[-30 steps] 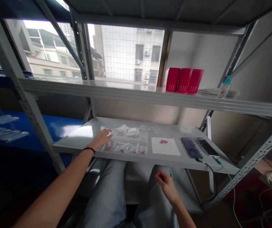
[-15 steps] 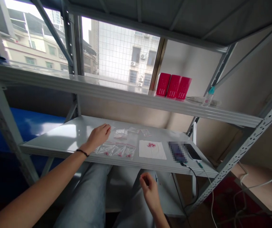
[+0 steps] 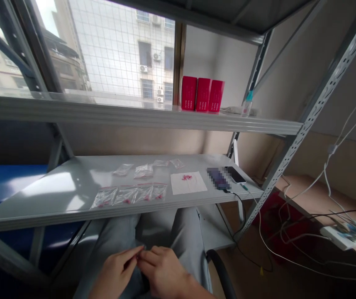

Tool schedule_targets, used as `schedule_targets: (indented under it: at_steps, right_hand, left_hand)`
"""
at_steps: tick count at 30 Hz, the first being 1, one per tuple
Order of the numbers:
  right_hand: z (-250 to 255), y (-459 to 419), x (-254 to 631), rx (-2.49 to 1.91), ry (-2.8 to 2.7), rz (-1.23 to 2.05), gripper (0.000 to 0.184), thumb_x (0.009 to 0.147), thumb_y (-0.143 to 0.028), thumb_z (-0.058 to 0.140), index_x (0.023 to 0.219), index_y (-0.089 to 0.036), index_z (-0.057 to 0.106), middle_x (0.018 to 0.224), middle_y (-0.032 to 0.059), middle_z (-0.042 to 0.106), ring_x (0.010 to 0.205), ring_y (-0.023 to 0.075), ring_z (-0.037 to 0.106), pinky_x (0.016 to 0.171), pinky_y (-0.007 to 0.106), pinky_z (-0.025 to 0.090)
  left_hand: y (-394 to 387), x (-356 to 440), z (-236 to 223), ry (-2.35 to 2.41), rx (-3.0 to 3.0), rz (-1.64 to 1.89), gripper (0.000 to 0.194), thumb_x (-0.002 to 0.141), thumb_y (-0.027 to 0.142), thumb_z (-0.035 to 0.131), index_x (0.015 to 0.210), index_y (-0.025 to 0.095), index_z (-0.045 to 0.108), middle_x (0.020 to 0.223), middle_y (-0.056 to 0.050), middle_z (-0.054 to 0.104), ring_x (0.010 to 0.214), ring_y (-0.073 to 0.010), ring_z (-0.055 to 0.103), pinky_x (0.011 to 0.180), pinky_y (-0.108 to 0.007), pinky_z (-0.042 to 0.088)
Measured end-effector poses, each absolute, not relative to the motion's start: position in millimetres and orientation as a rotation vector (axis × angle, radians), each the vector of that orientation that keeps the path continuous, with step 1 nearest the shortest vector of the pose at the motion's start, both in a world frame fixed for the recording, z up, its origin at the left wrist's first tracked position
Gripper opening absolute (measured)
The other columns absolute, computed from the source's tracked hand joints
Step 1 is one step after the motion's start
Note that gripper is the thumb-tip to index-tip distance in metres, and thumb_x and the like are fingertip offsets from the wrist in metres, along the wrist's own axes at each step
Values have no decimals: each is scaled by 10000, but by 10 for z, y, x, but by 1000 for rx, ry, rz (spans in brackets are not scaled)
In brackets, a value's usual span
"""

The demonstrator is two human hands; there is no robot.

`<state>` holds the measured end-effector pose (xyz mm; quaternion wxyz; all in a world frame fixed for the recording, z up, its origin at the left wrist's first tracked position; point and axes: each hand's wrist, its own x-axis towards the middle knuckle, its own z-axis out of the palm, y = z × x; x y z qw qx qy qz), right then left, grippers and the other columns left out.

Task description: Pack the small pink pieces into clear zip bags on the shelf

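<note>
My left hand and my right hand meet over my lap, below the table's front edge. Their fingertips are pinched together, and what lies between them is too small or hidden to make out. On the table above them, several clear zip bags with small red pieces inside lie in a front row. Behind that row are more small clear bags, among them a thicker stack. To the right, a white tissue carries a little pile of red pieces.
A phone with a pixelated screen and a second dark phone lie at the table's right, with cables attached. Red boxes and a small bottle with a teal cap stand on the shelf above. Cables hang at the right.
My left hand has left the tabletop and come down to my lap, where my right hand now meets it. The view has shifted, showing more of the right side.
</note>
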<state>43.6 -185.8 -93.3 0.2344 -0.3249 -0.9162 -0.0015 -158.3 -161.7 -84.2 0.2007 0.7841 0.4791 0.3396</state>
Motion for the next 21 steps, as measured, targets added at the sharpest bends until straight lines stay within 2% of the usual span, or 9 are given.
schedule_targets:
  at_steps: [5,9,12,14,16,21]
  right_hand:
    - [-1022,-1944,347,-1080,-2501,-64,219,875,-180,665,1091,-176,626,1094,74,683,913,245,587,750,359,535]
    - [-1003,-1955,380,-1084,-2518,-16,355,866,-198,663,1218,-196,616,1182,84,648,961,263,579,783,376,538]
    - [-950,-1908,478,-1080,-2526,18,374,868,-216,652,1241,-237,625,1243,86,611,981,262,561,803,376,524]
    - [-900,-1874,562,-1029,-2541,55,329,878,-214,634,1203,-257,651,1270,83,591,995,253,550,822,367,508]
    - [-843,-1850,645,-943,-2573,110,288,887,-201,616,1161,-270,674,1280,67,582,1004,238,547,845,355,492]
    - [-772,-1823,764,-817,-2628,225,292,872,-208,630,1142,-287,709,1266,48,590,987,221,566,891,347,476]
  left_hand:
    - [-1711,-1446,-848,1408,2099,967,364,856,272,539,1059,300,839,1009,-19,841,882,-261,816,796,-276,658]
    - [-1731,-1428,-818,1367,2015,866,367,900,295,537,1137,284,817,1049,-36,837,889,-248,806,812,-291,649]
    - [-1680,-1517,-821,1288,2025,837,354,931,371,577,1208,299,786,1185,-60,796,1067,-261,761,940,-332,616]
    - [-1637,-1598,-837,1197,2067,824,417,884,427,672,1278,314,748,1347,-76,720,1245,-291,676,1067,-387,552]
    - [-1605,-1664,-850,1108,2082,764,541,813,443,763,1338,328,708,1430,-84,667,1333,-316,612,1140,-437,489]
    - [-1595,-1709,-905,1088,2022,660,624,735,469,836,1338,367,708,1384,-73,705,1306,-362,622,1151,-489,474]
